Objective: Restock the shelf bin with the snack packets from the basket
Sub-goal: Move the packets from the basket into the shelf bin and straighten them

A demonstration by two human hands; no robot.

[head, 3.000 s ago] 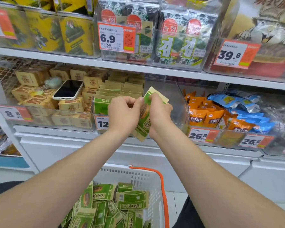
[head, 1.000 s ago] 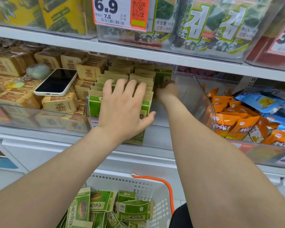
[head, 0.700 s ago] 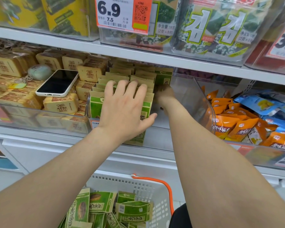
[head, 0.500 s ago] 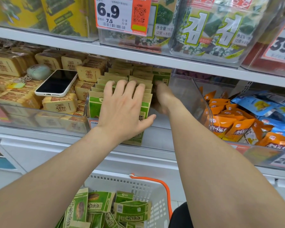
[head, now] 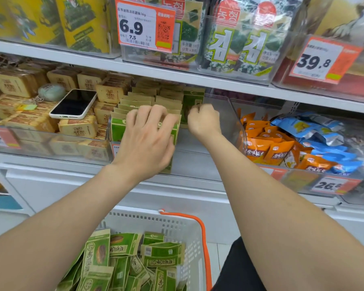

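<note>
Two bare hands work inside the clear plastic shelf bin [head: 232,116] on the middle shelf.

1. The left hand [head: 147,139] lies against the near face of the upright row of green-and-tan paper snack packets [head: 135,101]. Its fingers are roughly straight and slightly apart, with the tips over the top edges. Judged purpose: to brace the row so that it stands upright and stays packed to the left.

2. The right hand [head: 204,120] sits just right of the row. Its fingers curl in towards a single green packet [head: 193,101] standing at the far right end. Blur makes it impossible to tell whether they pinch that packet or only touch it.

3. The right part of the bin shows bare floor, so room for more stock appears to remain.

4. Stock awaiting transfer is a loose heap of matching green packets [head: 118,255]. It lies in the white slotted plastic basket with an orange handle [head: 156,219], near and below the shelf, between the forearms. Judgement: restocking is partly done.

5. A white-cased smartphone [head: 74,103] lies on tan boxed goods in the bin to the left. Orange foil pouches [head: 261,143] fill the bin to the right.

6. Risk: the row may topple forward once the brace is lifted.
</note>
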